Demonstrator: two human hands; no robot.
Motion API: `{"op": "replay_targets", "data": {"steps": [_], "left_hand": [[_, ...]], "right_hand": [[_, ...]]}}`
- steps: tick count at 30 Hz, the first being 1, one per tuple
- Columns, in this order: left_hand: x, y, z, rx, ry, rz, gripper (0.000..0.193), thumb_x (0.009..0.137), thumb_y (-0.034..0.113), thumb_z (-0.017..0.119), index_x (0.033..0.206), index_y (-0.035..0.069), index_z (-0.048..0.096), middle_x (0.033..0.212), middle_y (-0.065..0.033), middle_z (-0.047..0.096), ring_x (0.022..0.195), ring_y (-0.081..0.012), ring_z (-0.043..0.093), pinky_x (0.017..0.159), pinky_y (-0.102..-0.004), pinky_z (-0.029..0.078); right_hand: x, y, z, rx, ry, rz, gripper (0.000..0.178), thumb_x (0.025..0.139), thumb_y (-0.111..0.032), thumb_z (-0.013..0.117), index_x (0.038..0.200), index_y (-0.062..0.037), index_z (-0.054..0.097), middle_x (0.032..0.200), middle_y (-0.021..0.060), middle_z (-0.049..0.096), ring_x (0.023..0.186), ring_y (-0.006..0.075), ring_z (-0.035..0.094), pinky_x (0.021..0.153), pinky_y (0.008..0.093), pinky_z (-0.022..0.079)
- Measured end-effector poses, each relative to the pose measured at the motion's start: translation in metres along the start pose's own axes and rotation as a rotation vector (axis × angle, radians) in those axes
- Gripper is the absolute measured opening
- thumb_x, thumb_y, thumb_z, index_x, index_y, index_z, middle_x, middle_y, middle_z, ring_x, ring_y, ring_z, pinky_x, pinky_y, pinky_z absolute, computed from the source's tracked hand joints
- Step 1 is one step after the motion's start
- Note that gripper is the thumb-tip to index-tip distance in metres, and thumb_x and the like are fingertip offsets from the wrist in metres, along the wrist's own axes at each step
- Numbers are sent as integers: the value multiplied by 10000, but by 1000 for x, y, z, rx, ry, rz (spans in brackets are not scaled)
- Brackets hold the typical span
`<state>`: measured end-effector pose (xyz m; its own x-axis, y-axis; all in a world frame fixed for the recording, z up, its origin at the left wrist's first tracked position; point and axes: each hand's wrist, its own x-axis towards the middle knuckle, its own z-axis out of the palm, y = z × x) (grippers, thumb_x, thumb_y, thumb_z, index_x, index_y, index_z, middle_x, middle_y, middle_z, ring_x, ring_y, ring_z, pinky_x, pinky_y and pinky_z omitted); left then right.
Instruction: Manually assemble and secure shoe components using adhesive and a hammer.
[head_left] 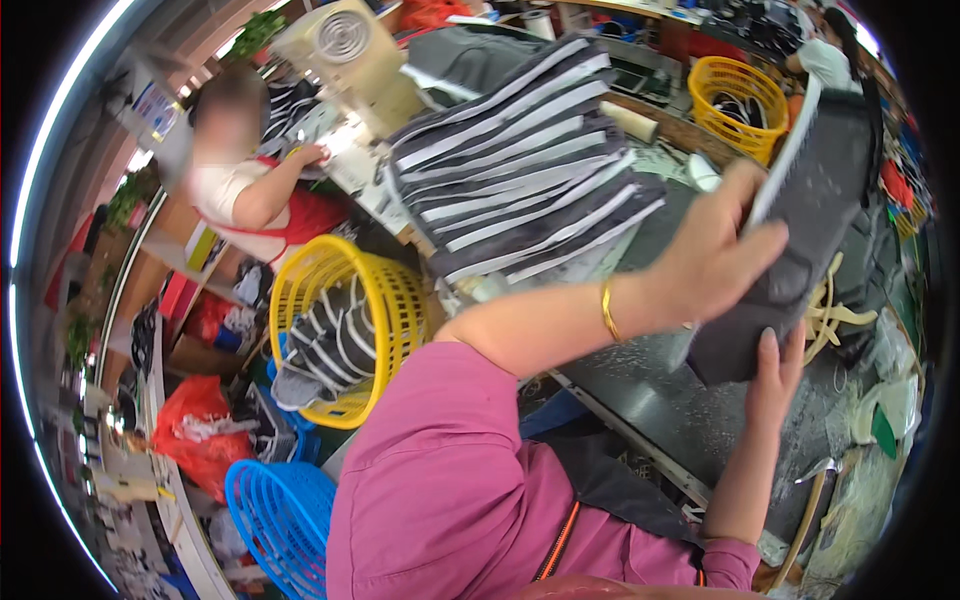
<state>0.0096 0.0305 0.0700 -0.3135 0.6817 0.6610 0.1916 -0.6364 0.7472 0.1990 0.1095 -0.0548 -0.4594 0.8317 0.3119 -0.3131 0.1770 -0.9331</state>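
A long dark grey panel with a white edge [825, 185] is held up at the right, over the work table; I cannot tell if it is one layer or several. My left hand [725, 245], with a gold bangle on its wrist, grips its left edge, the thumb on the near face and the fingers partly hidden. Lower down, my right hand [778, 370] holds the panel's bottom end, its fingers pressed against it. Left of the panel, overlapping rows of dark grey pieces with white edges [520, 165] cover the far part of the table [640, 400].
A yellow basket [400, 300] of dark striped pieces stands left, above a blue basket [280, 520]. Another yellow basket [738, 95] is at the far right. A hammer [818, 500] and cream strips [830, 320] lie right. A co-worker [260, 190] sits at a machine [350, 60].
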Motion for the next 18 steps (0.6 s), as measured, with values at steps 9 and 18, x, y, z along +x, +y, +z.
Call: {"op": "replay_targets", "data": {"steps": [9,18], "left_hand": [[-91,-2,-86,-305,-325,-729,594,932,60,691,1444,99,392,1228,-126,630,978,-121,644,896,-294,528],[-121,-48,-89,612,-915,-598,414,793,199,728,1162,49,616,979,-152,660,948,-325,648,826,-431,516]], "right_hand": [[-40,-75,-74,-446,-693,642,247,792,-108,753,998,-1,666,852,11,662,822,86,580,728,298,493],[-91,-52,-135,-893,-186,185,299,776,-46,714,1063,-14,640,987,66,627,884,160,591,757,291,473]]}}
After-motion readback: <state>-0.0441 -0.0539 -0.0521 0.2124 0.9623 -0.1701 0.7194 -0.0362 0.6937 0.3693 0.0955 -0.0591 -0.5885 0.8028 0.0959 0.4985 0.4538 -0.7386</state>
